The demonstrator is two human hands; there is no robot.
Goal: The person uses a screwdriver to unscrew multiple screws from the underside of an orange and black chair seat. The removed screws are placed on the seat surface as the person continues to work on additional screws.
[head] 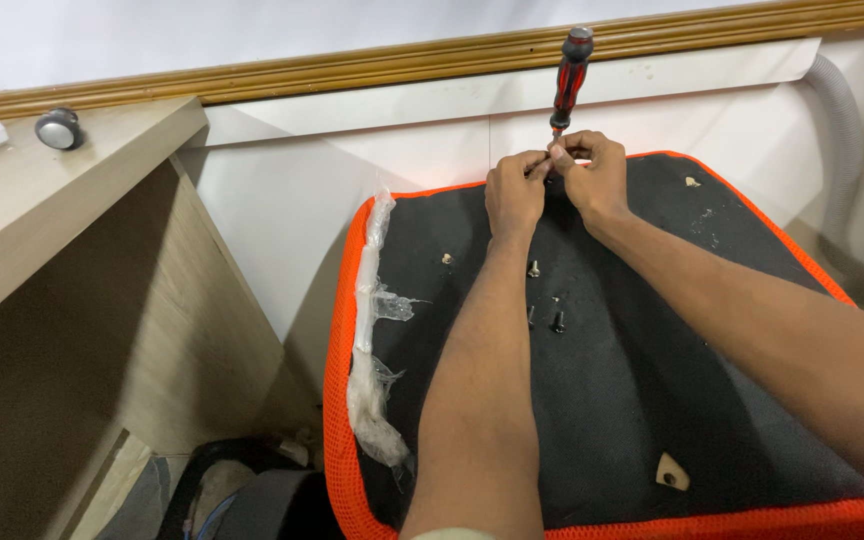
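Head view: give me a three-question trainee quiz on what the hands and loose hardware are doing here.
1. True or false: the screwdriver has a red and black handle pointing up.
2. Which hand grips the tool: A left hand, B right hand, C neither?
3. What loose things lie on the black seat panel between the forearms?

Key: 1 true. 2 B; the left only pinches at the shaft base. 3 Small screws.

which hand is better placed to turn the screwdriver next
Right, probably: the right hand wraps the base of the red and black screwdriver, while the left hand only pinches at its tip.
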